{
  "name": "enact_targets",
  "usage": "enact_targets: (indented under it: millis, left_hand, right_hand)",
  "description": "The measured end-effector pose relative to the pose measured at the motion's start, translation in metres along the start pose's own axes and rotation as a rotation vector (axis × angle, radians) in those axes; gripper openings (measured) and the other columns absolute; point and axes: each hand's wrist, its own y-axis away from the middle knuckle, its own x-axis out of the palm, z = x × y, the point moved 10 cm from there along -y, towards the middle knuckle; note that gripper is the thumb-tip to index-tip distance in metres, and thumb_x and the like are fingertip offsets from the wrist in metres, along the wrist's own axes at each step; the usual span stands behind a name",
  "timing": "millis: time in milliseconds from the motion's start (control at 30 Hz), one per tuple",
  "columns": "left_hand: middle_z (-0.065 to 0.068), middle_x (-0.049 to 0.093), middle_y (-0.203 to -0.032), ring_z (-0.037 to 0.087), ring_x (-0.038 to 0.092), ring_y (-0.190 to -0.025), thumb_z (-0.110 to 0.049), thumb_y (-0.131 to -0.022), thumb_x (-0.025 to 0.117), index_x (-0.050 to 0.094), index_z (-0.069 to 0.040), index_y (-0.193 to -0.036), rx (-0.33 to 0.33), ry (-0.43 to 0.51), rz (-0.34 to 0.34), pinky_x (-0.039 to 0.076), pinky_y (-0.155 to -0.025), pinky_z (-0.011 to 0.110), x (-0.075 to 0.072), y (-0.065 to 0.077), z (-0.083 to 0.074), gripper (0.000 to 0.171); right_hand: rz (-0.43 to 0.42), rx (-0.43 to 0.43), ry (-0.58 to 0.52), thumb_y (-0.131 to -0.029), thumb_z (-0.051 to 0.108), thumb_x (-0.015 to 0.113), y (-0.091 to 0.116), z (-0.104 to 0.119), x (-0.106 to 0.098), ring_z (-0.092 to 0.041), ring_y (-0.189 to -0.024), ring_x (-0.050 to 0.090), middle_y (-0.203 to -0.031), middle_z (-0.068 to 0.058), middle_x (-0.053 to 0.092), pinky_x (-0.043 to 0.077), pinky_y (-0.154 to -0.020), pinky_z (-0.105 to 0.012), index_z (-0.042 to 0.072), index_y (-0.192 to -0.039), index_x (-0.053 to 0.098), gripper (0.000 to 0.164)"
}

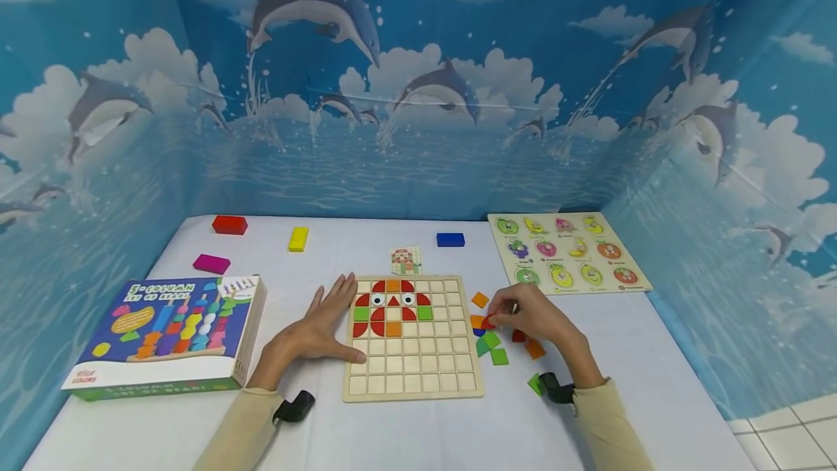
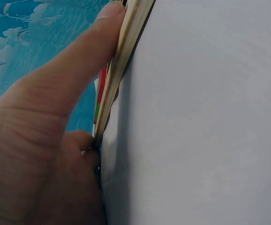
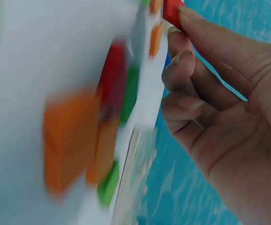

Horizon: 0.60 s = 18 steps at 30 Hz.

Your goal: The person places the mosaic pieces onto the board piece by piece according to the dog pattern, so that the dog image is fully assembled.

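My left hand (image 1: pixel 317 331) lies spread along the left side of a wooden grid board (image 1: pixel 412 397), its thumb (image 2: pixel 86 54) on the board's edge. Red, orange, green and white tiles, two with eyes, fill part of the upper left squares. Right of the board, my right hand (image 1: pixel 535 315) pinches a small red tile (image 3: pixel 173 13) between thumb and index finger. Below and around that hand lie loose tiles, among them a green square (image 1: pixel 499 356) and an orange tile (image 1: pixel 480 299). In the right wrist view the nearer orange tile (image 3: pixel 69 143) is blurred.
A small pattern card (image 1: pixel 406 260) lies behind the board. Farther back sit a blue block (image 1: pixel 450 240), a yellow block (image 1: pixel 298 239), a red block (image 1: pixel 229 224) and a magenta block (image 1: pixel 211 263). A bead-set box (image 1: pixel 163 333) stands left; a fruit puzzle board (image 1: pixel 569 253) lies back right.
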Motion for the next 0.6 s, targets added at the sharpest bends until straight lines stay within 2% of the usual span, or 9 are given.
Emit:
enact_targets:
  millis: [133,333,600]
  left_hand:
    - [0.009,-0.002,-0.182,0.029,-0.010,-0.168,-0.065,-0.068,0.095,0.007,-0.009,-0.174,-0.020,-0.022,0.001,-0.011,-0.134,0.055,0.000,-0.001,0.003,0.149]
    - [0.008,-0.002,-0.182,0.028,-0.010,-0.168,-0.064,-0.068,0.095,0.007,-0.009,-0.174,-0.031,-0.030,-0.001,-0.011,-0.134,0.055,0.000,-0.002,0.008,0.148]
    - [0.013,-0.001,-0.182,0.032,-0.010,-0.168,-0.060,-0.070,0.096,0.008,-0.006,-0.173,-0.038,-0.023,0.020,-0.012,-0.133,0.058,-0.001,0.000,-0.002,0.145]
  right_hand:
    - [0.021,-0.103,-0.068,-0.097,0.006,0.081,-0.012,0.025,0.014,-0.009,-0.071,0.062,-0.085,0.007,0.076,0.056,-0.065,-0.024,0.010,-0.098,0.083,0.005]
    - [0.092,-0.187,-0.161,-0.098,0.003,0.078,-0.031,0.055,0.041,-0.010,-0.072,0.062,-0.090,0.001,0.078,0.057,-0.066,-0.024,0.007,-0.097,0.082,0.006]
    - [0.109,-0.168,-0.181,-0.095,0.000,0.080,-0.050,0.075,0.067,-0.008,-0.072,0.061,-0.083,0.001,0.074,0.056,-0.069,-0.022,0.006,-0.093,0.080,0.006]
